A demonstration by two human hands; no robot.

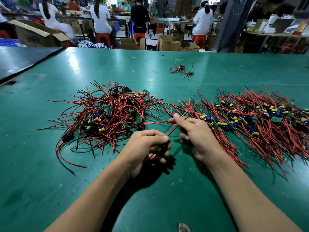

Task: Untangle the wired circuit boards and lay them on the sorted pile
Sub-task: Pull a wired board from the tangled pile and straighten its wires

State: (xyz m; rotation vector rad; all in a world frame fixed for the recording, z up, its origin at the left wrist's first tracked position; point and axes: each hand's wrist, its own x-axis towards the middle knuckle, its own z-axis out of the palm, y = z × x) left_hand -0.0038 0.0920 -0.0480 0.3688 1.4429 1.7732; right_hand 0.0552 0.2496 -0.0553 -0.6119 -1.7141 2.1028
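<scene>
Centrally, over the green table (50,173), the left hand (145,149) curls round a small wired circuit board (158,148). The right hand (194,133) pinches its red wires (172,129) between thumb and forefinger. A tangled pile (108,113) lies left and the sorted pile (250,118) lies right, just beside the right hand. A stray bunch (182,70) sits farther off.

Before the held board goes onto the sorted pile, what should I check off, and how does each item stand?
1. Left hand grips the board: ok.
2. Right hand pinches its wires: ok.
3. Wires free of the tangled pile: cannot tell; a red strand runs toward it.
4. Sorted pile lies beside the right hand, wires combed one way: ok.
5. Only one board held: cannot tell; the hand hides most of it.
</scene>
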